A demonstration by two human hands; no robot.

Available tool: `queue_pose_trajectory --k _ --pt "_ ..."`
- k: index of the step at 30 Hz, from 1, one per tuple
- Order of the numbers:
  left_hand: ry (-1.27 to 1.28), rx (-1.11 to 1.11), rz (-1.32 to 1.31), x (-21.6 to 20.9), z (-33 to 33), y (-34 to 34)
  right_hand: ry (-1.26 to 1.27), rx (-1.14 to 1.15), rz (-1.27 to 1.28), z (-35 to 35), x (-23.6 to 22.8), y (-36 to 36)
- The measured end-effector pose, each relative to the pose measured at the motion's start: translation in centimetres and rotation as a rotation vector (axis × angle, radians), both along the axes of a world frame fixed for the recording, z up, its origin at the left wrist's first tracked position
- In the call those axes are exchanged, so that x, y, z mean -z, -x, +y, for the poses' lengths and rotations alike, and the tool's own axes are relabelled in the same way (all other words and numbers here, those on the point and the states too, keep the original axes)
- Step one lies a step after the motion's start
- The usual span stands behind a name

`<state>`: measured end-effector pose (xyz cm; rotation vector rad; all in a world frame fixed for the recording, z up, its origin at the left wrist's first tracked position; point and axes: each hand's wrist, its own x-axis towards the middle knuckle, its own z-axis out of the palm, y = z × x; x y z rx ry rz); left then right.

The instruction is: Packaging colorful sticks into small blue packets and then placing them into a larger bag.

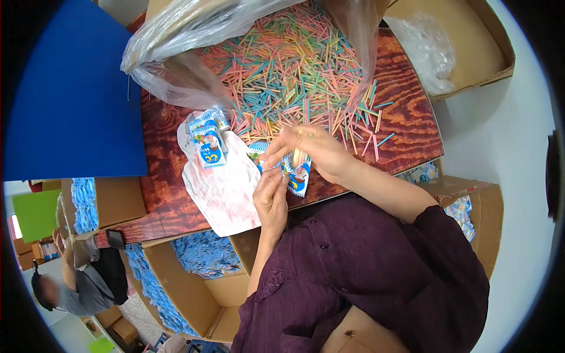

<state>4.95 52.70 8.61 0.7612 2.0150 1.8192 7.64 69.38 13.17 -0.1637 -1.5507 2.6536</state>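
My left hand (272, 197) is at the table's near edge, its thumb and fingers pinched together on a small blue-and-white printed packet (301, 180). My right hand (318, 152) arches just above and to the right of it, fingers curled and slightly blurred. Several pale yellow sticks (299, 157) show beneath its palm, gripped by it. Another printed packet (257, 150) lies partly behind my fingers. To the left, a few filled packets (209, 146) rest on a white cloth (220, 194) with pink smudges. Beyond my hands spreads a heap of thin pastel sticks (288, 70).
Clear plastic sheeting (176, 41) frames the heap. Loose sticks (374, 141) lie on the red wood-patterned table (406, 94). A cardboard box (471, 35) stands at the back right. Boxes of blue packets (206, 253) sit below. A blue panel (70, 94) and another person (94, 282) are left.
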Motion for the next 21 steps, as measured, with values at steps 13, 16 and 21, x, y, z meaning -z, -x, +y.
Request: queue_pose_trajectory --k 13,16,21 --pt "-0.268 0.02 -0.401 1.5 0.1 0.7 -1.165 -0.045 -0.314 4.1 2.9 -4.9" --pt "-0.228 0.04 -0.325 0.8 0.4 0.7 -1.703 0.032 -0.224 2.5 4.4 -5.5" --pt "-0.188 0.069 -0.192 0.9 0.2 0.7 -1.331 0.06 -0.214 4.1 3.2 -4.8"
